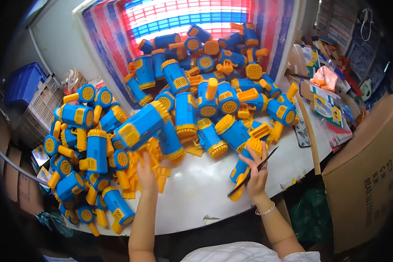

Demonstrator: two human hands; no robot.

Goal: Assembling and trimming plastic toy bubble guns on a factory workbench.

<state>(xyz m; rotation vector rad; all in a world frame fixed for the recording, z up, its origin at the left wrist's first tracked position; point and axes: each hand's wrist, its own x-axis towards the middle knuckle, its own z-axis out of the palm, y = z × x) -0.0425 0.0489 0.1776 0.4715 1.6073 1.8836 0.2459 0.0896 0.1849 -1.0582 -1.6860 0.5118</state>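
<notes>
- The left hand (146,172) is reaching forward from the lower edge, its forearm running nearly straight up the picture, fingers stretched into a scatter of loose yellow plastic pieces (161,172) lying on the white table (205,192). The hand is seen from the back; I cannot tell whether the fingers are pinching a piece or only touching them.
- The right hand (256,172) is coming in from the lower right, wrist bent, a thin bracelet (265,211) sitting on the wrist. It is gripping a slim dark blade-like tool (253,172) that is slanting from lower left to upper right across the palm, fingers partly spread.
- A blue and yellow toy gun (241,168) is lying just under the right hand, its yellow grip pointing toward the table's near edge and its yellow grille muzzle (254,144) touching the fingertips.
- Behind both hands, a big heap of the same blue toys (196,87) is covering the far half of the table, and another cluster (87,153) is piling up at the left.
- A brown carton (362,174) is standing at the right, beside the table.
</notes>
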